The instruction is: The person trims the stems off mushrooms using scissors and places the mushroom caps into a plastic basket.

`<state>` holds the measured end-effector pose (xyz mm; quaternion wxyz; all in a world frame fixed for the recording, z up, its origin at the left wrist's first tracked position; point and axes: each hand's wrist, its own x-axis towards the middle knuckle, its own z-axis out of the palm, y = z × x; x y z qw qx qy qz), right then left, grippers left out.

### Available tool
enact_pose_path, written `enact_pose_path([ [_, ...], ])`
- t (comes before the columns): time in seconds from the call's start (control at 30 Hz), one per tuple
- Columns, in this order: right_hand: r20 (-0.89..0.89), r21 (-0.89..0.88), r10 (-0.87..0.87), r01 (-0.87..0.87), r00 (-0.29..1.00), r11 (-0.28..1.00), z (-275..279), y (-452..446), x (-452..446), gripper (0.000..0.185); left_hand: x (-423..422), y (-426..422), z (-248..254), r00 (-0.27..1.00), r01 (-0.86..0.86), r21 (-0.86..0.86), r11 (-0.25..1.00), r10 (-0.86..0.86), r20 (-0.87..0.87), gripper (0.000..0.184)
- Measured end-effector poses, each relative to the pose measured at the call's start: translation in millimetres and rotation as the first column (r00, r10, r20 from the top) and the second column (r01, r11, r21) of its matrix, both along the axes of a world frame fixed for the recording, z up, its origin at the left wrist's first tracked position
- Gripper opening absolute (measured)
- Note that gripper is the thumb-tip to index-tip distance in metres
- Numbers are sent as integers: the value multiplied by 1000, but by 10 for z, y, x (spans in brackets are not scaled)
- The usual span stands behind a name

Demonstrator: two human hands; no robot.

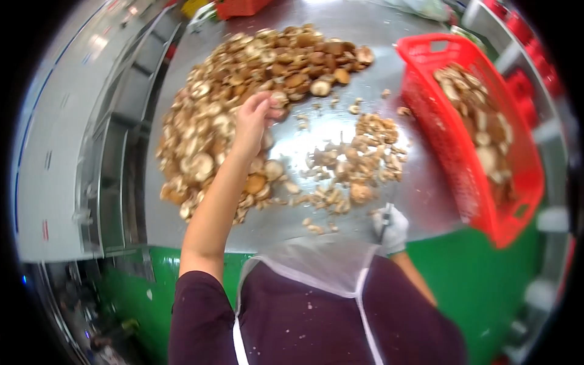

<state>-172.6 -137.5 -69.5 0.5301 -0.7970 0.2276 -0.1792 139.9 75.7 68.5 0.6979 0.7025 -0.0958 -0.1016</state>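
My bare left hand (254, 118) reaches to the inner edge of a large heap of mushrooms (201, 121) on the metal table. Its fingers are closed in a pinch round a pale mushroom (279, 99). Near the table's front edge, my right hand (392, 226) wears a white glove. It is closed on what looks like a small knife (387, 216), its thin blade pointing away from me and partly blurred. Just beyond that hand lies a smaller pile of cut mushroom stems and pieces (359, 155).
A red plastic basket (435, 155) with mushrooms inside stands along the table's right side. Another red container (242, 7) and a clear plastic bag (420, 7) are at the far end. Metal shelving (118, 164) runs along the left, and the floor (486, 274) is green.
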Motion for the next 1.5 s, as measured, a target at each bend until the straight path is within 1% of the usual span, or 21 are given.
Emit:
enact_pose_path([
  [0.07,45,-195,4,5,999,981,27,8,35,7,67,683,-424,983,-176,216,960,157,99,25],
  [0.13,52,-150,10,-2,999,989,-229,-44,-2,7,-127,1084,-673,971,-217,433,875,146,192,20],
  [0.2,60,-178,17,-7,998,984,-281,-63,7,8,-437,1133,-643,926,-267,725,635,-39,375,18],
  [0.23,65,-229,28,-12,997,973,-219,-56,26,8,-524,1116,-657,908,-295,814,501,-118,402,20],
  [0.27,71,-280,40,-19,997,960,-180,-52,37,8,-599,1072,-655,914,-304,872,383,-142,381,23],
  [0.3,51,-194,48,-37,998,980,-189,-56,34,8,-608,1012,-713,939,-258,920,295,-148,311,24],
  [0.33,50,-185,46,-36,998,982,-186,-54,28,8,-599,946,-754,959,-208,955,210,-148,241,25],
  [0.43,59,-163,49,-39,997,986,-138,-37,28,8,-560,763,-732,961,-198,914,353,-114,252,24],
  [0.57,56,-206,72,-59,996,977,-119,-39,31,9,-445,584,-933,956,-147,909,390,-181,232,27],
  [0.67,12,-173,56,-53,998,983,8,25,98,11,-465,499,-1015,972,-149,824,547,-74,224,26],
  [0.7,6,-227,108,-104,994,968,107,51,116,12,-477,491,-1050,998,-49,763,645,-7,70,24],
  [0.73,-73,-255,195,-207,978,944,76,49,182,12,-500,488,-1088,986,-5,514,858,90,-140,20],
  [0.77,-159,-270,268,-303,950,914,-2,49,200,12,-553,467,-1112,922,-24,212,977,103,-372,17],
  [0.8,-224,-312,307,-367,925,877,183,105,258,14,-625,428,-1136,809,-112,-94,989,36,-587,15],
  [0.83,-285,-349,343,-430,895,833,367,160,317,15,-717,401,-1032,820,-158,-176,972,30,-571,13],
  [0.87,-321,-423,353,-467,879,777,846,360,477,17,-808,376,-934,854,-167,-218,961,30,-520,10],
  [0.97,-422,-495,329,-518,845,698,1071,547,732,27,-998,287,-802,872,-209,-224,952,78,-483,7],
  [1.03,-479,-466,317,-543,818,698,1061,606,813,30,-1105,295,-806,915,-189,-188,964,104,-390,9],
  [1.13,-506,-458,293,-540,811,706,1039,646,833,32,-1262,281,-738,947,-207,-260,943,126,-295,15],
  [1.33,-548,-449,285,-565,786,693,1010,639,768,31,-1357,224,-751,918,-323,-286,902,225,-328,28],
  [1.5,-485,-550,259,-521,835,652,1031,622,750,29,-1461,226,-669,954,-99,-217,971,31,-297,55],
])
